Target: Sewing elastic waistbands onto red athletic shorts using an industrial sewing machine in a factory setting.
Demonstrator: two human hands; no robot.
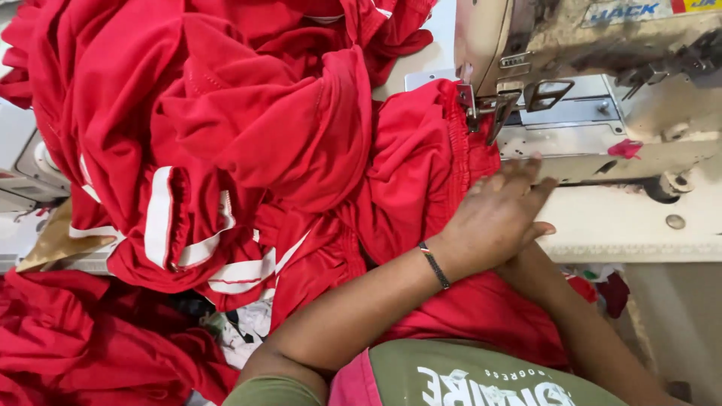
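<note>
The person's left hand (pixel 496 218) is lying flat, fingers spread and stretched toward the right, pressing down on the red garment (pixel 421 173) at the near edge of the sewing machine (pixel 602 98). The garment is running with its long axis from near to far, its ribbed band pointing away toward the presser foot (pixel 481 109), where the far end is sitting under the needle. The right hand is not showing; only its forearm (pixel 587 331) is passing beneath the left one, so I cannot tell what it is doing.

One dark bracelet (pixel 435 265) is circling the left wrist. One machine is standing at the far right, cream and worn, with a blue label and a yellow-and-red label high on its head. One small red scrap (pixel 624 148) is resting on the machine bed.

To the left, a big heap of red garments (pixel 226 128) is piling up, several white stripes (pixel 159 214) showing among the folds. More red cloth (pixel 83 338) is lying lower at the near left.
</note>
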